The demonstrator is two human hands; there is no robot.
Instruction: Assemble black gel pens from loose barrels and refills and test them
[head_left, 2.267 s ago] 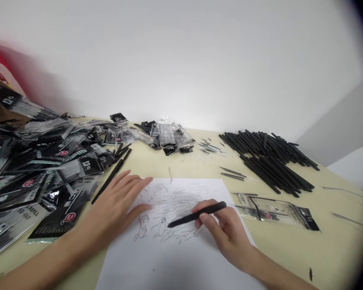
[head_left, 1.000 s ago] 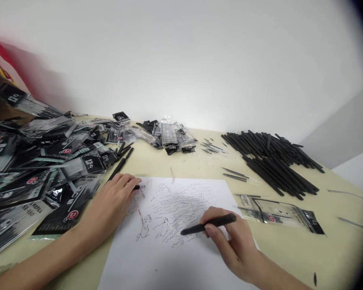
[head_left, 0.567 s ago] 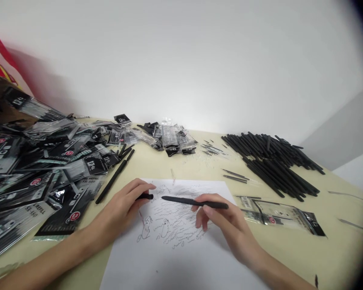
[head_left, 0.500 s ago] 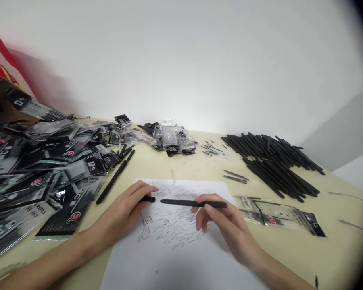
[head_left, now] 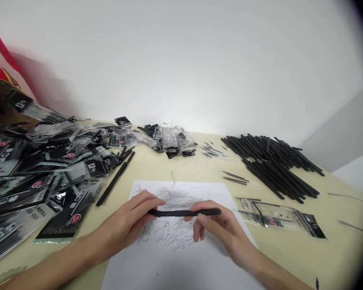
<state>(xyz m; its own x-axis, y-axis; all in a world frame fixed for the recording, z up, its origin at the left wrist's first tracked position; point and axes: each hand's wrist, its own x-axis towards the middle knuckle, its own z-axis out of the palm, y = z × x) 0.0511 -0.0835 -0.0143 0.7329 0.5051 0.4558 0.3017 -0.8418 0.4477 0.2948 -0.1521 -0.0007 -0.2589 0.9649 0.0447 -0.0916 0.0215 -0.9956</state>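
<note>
Over the scribbled paper (head_left: 127,257), a black pen (head_left: 186,213) lies level between my two hands. My right hand (head_left: 219,225) pinches its barrel towards the right end, thumb in front and fingers behind. The black pen cap (head_left: 163,213) is gripped between the thumb and fingers of my left hand (head_left: 134,213). Cap and barrel now meet in one line, with the pen's tip hidden inside the cap. How far the cap is pushed on I cannot tell.
Refill packets (head_left: 66,193) pile up at the left, beside loose black pens (head_left: 115,183). More packets (head_left: 172,141) and loose refills (head_left: 213,151) lie further back. A heap of black pens (head_left: 278,169) lies right, behind a clear packet (head_left: 284,215). A wall (head_left: 199,72) stands behind.
The gap between cap and pen has closed: my right hand moved the pen left and slightly down, and its tip has gone into the cap held by my left hand.
</note>
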